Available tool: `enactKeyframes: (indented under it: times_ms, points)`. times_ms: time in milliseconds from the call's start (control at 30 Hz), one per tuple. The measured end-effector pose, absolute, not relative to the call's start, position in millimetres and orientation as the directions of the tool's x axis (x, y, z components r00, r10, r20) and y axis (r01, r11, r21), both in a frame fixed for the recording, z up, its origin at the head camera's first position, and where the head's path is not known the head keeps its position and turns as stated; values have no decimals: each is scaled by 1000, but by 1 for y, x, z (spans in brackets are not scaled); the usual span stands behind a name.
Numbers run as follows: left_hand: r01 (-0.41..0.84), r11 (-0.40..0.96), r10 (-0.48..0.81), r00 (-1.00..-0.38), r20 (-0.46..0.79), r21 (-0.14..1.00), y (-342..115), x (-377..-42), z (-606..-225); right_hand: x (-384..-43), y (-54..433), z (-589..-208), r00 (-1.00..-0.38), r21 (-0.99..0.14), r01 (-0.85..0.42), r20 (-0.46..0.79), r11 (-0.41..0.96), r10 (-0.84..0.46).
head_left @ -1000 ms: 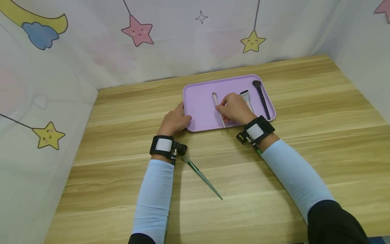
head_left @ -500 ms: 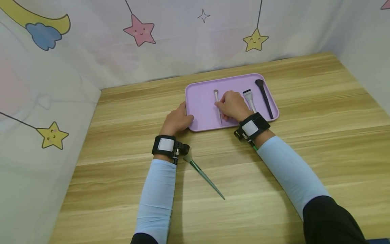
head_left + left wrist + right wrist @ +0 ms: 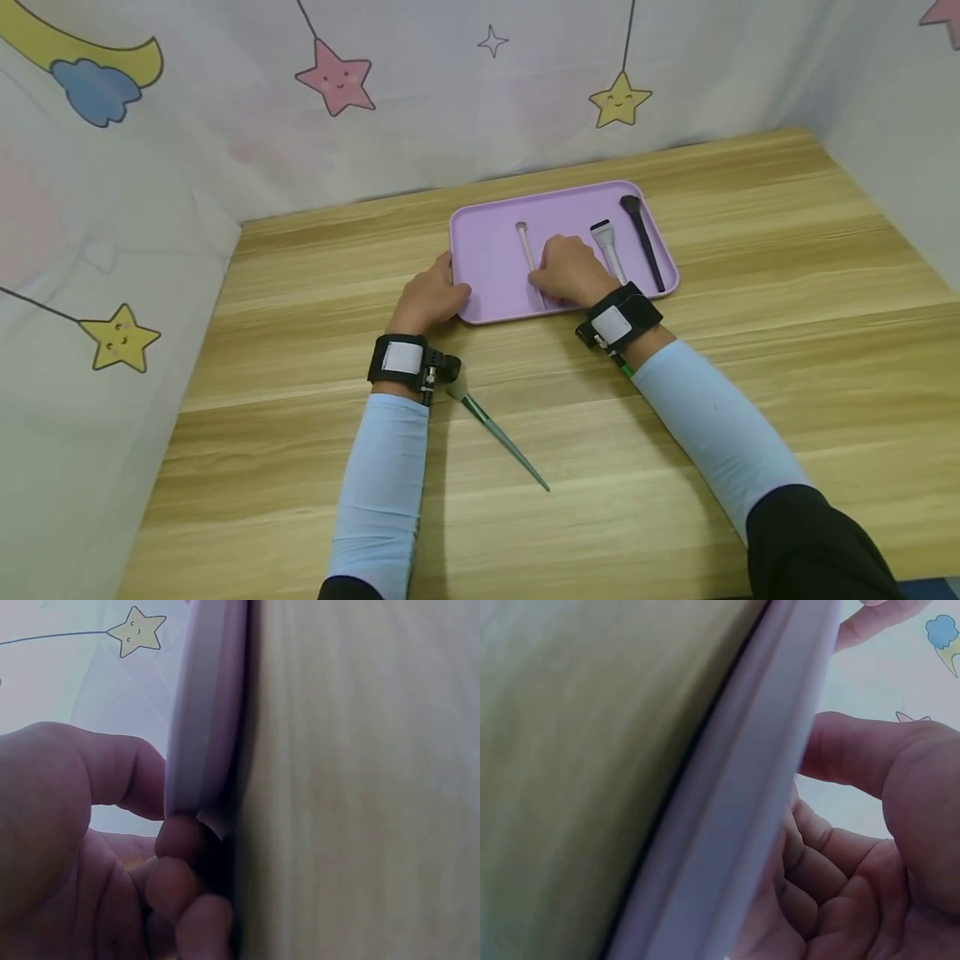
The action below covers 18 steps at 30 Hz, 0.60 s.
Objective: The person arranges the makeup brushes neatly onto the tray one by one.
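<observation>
In the head view, my left hand (image 3: 429, 297) grips the near left edge of a lilac tray (image 3: 483, 262). The left wrist view shows the thumb against the rim (image 3: 206, 712) and the fingertips under it. Inside the tray, my right hand (image 3: 572, 271) has its thumb on the handle of a slim white makeup brush (image 3: 524, 242), fingers curled. The tray wall (image 3: 742, 795) hides the fingertips in the right wrist view. Right of this hand lie a flat grey brush (image 3: 604, 239) with black bristles and a black makeup brush (image 3: 641, 237).
A green-handled makeup brush (image 3: 498, 432) lies on the wooden table (image 3: 637, 500), its bristle end close to the left wrist camera (image 3: 448, 367). Behind the table hangs a white curtain (image 3: 435, 142) printed with stars.
The white brush's handle end, over the near rim a second ago, now lies within the tray. My right hand has lowered slightly, uncovering the grey brush. The left hand stays put.
</observation>
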<state>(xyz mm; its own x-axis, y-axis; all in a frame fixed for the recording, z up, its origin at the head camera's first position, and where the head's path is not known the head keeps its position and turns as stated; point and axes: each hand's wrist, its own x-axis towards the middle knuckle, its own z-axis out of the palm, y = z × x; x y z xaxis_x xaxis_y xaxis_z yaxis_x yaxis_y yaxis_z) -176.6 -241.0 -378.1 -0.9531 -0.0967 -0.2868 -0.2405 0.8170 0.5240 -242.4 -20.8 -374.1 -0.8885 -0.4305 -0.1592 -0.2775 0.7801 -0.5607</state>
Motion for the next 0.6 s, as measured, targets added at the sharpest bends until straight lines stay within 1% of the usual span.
enactKeyframes:
  times_ms: [200, 300, 467, 600]
  points:
    - [-237, 814, -93, -955, -283, 530, -240, -176, -380, -241, -19, -374, -884, -561, -276, -170, 780, -435]
    - [-241, 815, -97, -953, -286, 528, -241, -176, -382, -239, -17, -372, -888, -568, -283, -148, 773, -435]
    - [-236, 816, -92, -954, -284, 528, -242, -176, -379, -234, -15, -367, -884, -568, -337, -83, 751, -460]
    - [-231, 813, -83, -955, -285, 535, -241, -177, -378, -228, -14, -360, -868, -575, -361, -81, 734, -490]
